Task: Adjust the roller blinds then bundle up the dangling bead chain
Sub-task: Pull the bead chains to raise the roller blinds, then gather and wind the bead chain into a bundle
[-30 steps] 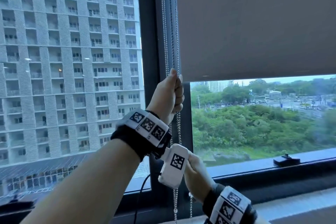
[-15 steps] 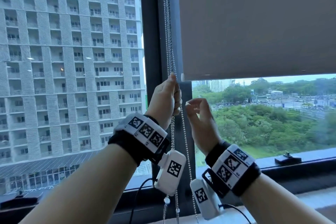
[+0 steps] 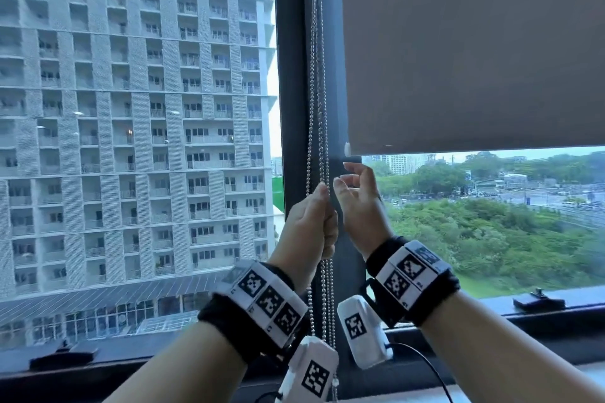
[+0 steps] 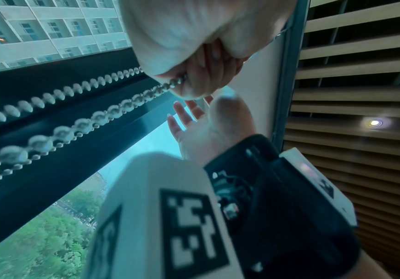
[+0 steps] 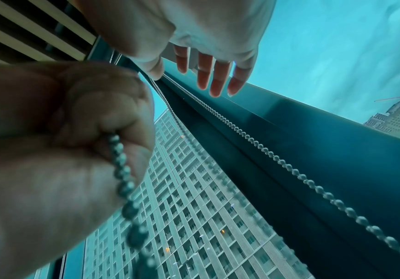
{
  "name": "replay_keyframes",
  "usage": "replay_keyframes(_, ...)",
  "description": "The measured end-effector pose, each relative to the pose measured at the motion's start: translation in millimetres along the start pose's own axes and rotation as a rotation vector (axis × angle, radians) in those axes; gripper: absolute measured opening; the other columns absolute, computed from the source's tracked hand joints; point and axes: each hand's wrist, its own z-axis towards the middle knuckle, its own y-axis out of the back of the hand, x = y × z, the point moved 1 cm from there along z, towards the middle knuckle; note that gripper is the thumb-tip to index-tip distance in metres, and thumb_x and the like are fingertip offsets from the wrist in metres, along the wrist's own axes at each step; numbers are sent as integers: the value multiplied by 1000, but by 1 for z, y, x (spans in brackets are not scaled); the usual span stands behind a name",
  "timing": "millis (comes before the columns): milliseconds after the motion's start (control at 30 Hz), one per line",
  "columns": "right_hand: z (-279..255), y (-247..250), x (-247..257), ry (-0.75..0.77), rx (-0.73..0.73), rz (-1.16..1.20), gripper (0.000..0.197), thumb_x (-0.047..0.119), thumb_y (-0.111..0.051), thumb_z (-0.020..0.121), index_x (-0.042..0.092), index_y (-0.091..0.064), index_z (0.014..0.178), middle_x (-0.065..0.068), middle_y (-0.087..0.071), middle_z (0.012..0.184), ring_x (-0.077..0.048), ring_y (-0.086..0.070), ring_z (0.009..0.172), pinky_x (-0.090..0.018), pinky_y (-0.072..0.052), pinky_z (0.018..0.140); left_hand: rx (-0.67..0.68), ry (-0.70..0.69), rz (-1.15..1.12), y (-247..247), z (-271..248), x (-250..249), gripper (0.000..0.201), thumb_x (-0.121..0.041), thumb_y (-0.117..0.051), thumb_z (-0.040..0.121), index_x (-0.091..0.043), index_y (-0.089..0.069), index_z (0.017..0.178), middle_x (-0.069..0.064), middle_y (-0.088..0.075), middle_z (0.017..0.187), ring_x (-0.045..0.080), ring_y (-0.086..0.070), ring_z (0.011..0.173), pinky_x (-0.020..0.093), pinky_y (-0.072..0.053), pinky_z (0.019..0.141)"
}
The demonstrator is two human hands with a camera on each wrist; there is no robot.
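Silver metal bead chain (image 3: 317, 82) hangs down the dark window frame (image 3: 291, 108) beside the half-lowered grey-brown roller blind (image 3: 474, 49). Left hand (image 3: 309, 226) fists round it; right hand (image 3: 361, 203) just beside, fingers spread, holding nothing. Risk: grabbing the wrong strand would drive the blind the opposite way.

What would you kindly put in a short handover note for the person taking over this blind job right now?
Left hand: gripping the bead chain beside the window frame.
Right hand: open, fingers spread, just right of the chain, holding nothing.
Blind: lowered most of the way; a strip of window shows below its bottom edge.
Left to do: finish setting the blind's height, then bundle the chain, which hangs loose below the left hand.
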Motion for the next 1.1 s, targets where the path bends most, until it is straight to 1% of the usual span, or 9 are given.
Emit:
replay_keyframes(100,1,-5,0,-23,-6,10,33,33,-49,90,25,-41,121,-6,-57,114,-21,-61,97,-47,-54,84,21,1,-19,-4,-5,1,49,-40,-31,98,-22,-30,53,-7,-25,46,10,-15,42,22,-15,39)
replay_keyframes(300,1,-5,-5,-10,15,-11,35,29,-50,92,22,-41,125,-5,-55,117,-10,-57,90,-35,-51,82,26,23,-14,1,-14,9,48,-41,-32,97,-20,-30,54,-5,-25,49,12,-14,45,29,-10,44)
replay_keyframes(467,4,-6,-12,-84,99,24,43,31,-47,93,19,-36,133,-3,-54,115,-16,-55,101,-25,-44,81,1,21,-7,4,-13,13,45,-38,-31,98,-19,-31,58,-2,-23,51,14,-12,48,30,-10,47)
replay_keyframes(600,9,-11,-18,-117,113,21,45,33,-48,93,19,-35,133,-3,-57,113,-19,-58,102,-34,-46,90,-18,34,29,8,-10,21,45,-37,-31,99,-19,-37,58,-3,-24,51,11,-17,44,21,-18,41)
replay_keyframes(767,14,-15,-23,-136,144,20,42,34,-49,92,18,-40,130,4,-58,102,-16,-57,95,-31,-45,89,-49,78,22,16,-9,28,42,-38,-32,98,-17,-40,63,-7,-27,49,10,-19,43,20,-19,40)
replay_keyframes(833,14,-18,-24,-154,170,63,36,35,-48,92,20,-44,125,3,-60,97,-20,-61,93,-34,-49,88,-51,80,25,18,-8,30,41,-38,-31,98,-16,-40,64,-7,-27,48,10,-18,43,21,-16,41)
replay_keyframes(900,13,-24,-25,-171,181,127,22,31,-44,95,19,-52,112,-1,-63,83,-19,-63,77,-35,-52,76,-65,86,27,19,-8,33,42,-37,-31,99,-17,-39,63,-8,-26,47,10,-17,43,21,-15,41)
replay_keyframes(967,10,-28,-29,-139,151,154,22,25,-39,97,18,-57,87,10,-56,59,-7,-52,52,-32,-45,57,-90,99,37,21,-6,37,41,-36,-31,99,-17,-39,63,-9,-26,47,9,-18,42,19,-17,40)
replay_keyframes(1100,4,-28,-32,-61,88,82,31,25,-38,97,19,-53,71,20,-49,45,-2,-39,47,-23,-30,56,-114,122,57,23,-5,45,40,-35,-32,99,-17,-40,65,-8,-29,50,8,-22,42,20,-19,41)
